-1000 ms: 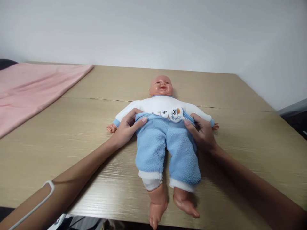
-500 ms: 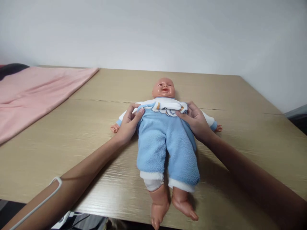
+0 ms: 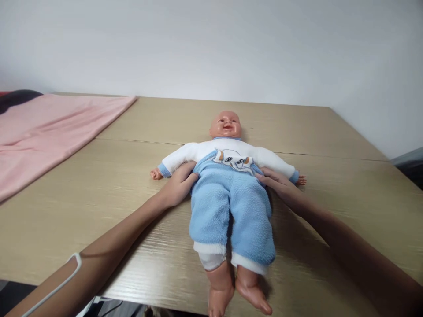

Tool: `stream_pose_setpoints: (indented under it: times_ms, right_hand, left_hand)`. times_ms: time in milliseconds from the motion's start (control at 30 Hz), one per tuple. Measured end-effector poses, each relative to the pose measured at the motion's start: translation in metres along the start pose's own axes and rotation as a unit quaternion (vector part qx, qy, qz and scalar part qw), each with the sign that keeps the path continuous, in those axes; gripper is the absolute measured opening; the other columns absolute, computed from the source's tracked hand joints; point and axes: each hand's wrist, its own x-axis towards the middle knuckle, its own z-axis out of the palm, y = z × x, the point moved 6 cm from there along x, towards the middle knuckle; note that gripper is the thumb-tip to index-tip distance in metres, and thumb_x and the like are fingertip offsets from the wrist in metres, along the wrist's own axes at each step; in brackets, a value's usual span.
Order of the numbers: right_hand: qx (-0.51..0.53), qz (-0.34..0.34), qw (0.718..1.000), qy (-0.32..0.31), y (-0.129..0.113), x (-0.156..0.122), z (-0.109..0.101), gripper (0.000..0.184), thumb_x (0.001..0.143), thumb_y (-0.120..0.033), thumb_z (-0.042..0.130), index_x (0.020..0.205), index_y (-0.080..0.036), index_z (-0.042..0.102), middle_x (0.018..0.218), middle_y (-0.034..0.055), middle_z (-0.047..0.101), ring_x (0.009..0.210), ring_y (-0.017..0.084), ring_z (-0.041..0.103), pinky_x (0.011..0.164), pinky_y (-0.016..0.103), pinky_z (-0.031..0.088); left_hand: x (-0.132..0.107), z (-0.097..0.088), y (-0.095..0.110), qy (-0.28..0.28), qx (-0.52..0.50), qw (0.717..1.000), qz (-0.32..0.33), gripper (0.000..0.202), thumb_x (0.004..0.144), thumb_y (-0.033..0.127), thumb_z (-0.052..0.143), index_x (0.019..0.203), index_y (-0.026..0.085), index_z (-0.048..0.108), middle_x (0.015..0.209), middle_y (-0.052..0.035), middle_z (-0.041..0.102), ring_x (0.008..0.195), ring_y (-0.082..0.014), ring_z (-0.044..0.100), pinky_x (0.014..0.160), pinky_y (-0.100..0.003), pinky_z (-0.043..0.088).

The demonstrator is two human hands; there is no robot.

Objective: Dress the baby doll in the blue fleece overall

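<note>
Lowered since a moment ago, the left hand and right hand now touch opposite sides of the blue trousers; whether either grip pinches fabric, I cannot tell. The doll lies face-up on the tabletop, right of the pink cloth.

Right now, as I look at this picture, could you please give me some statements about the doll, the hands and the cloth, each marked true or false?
1. The doll lies face up on the table. True.
2. The pink cloth is at the picture's right side. False: it is at the left side.
3. The left hand and right hand touch opposite sides of the blue trousers. True.
4. The doll's feet wear socks. False: they are bare.
</note>
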Motion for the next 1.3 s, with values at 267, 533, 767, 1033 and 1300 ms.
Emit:
stream_pose_setpoints:
  times_ms: [267, 533, 767, 1033, 1300]
  right_hand:
    - [0.315, 0.07, 0.945, 0.044, 0.011, -0.007, 0.028, 0.05, 0.091, -0.073, 0.089, 0.123, -0.035, 0.079, 0.125, 0.0037, 0.085, 0.134, 0.036, 0.076, 0.114, 0.053, 0.066]
    - [0.296, 0.036, 0.952, 0.071, 0.007, 0.001, 0.021, 0.053, 0.087, -0.072, 0.094, 0.119, -0.033, 0.078, 0.132, 0.001, 0.084, 0.143, 0.034, 0.071, 0.121, 0.047, 0.062]
    - [0.243, -0.023, 0.969, 0.043, 0.005, 0.006, 0.017, 0.05, 0.093, -0.073, 0.086, 0.119, -0.031, 0.08, 0.133, 0.0034, 0.083, 0.139, 0.033, 0.07, 0.129, 0.048, 0.051]
    - [-0.151, -0.165, 0.973, 0.052, -0.019, -0.008, -0.006, 0.024, 0.098, -0.047, 0.067, 0.085, -0.027, 0.062, 0.091, 0.0056, 0.065, 0.09, 0.03, 0.057, 0.095, 0.05, 0.051]
    - [0.069, -0.066, 0.993, 0.064, -0.003, -0.006, 0.006, 0.026, 0.099, -0.053, 0.074, 0.107, -0.029, 0.073, 0.116, 0.0048, 0.079, 0.122, 0.036, 0.067, 0.119, 0.052, 0.05]
  left_hand:
    - [-0.005, 0.01, -0.012, 0.16, -0.245, 0.951, -0.097, 0.015, 0.096, 0.037, 0.068, 0.092, 0.024, 0.063, 0.09, 0.0012, 0.063, 0.089, -0.0205, 0.057, 0.086, -0.033, 0.051]
    - [-0.002, 0.024, -0.014, 0.095, -0.379, 0.915, -0.098, 0.044, 0.093, 0.059, 0.089, 0.113, 0.023, 0.075, 0.101, -0.0017, 0.078, 0.088, -0.0188, 0.067, 0.078, -0.029, 0.052]
    - [0.002, 0.001, -0.006, 0.056, -0.073, 0.996, 0.013, 0.031, 0.109, 0.051, 0.063, 0.102, 0.022, 0.073, 0.105, -0.0044, 0.075, 0.107, -0.0277, 0.065, 0.102, -0.039, 0.049]
    - [-0.003, -0.005, -0.001, 0.028, 0.193, 0.978, 0.075, 0.03, 0.107, 0.043, 0.049, 0.104, 0.023, 0.07, 0.119, -0.0138, 0.075, 0.117, -0.0382, 0.059, 0.109, -0.054, 0.046]
    - [-0.001, -0.003, -0.007, 0.022, -0.056, 0.998, 0.01, 0.033, 0.103, 0.052, 0.066, 0.116, 0.023, 0.075, 0.123, -0.0074, 0.08, 0.121, -0.0329, 0.067, 0.113, -0.045, 0.051]
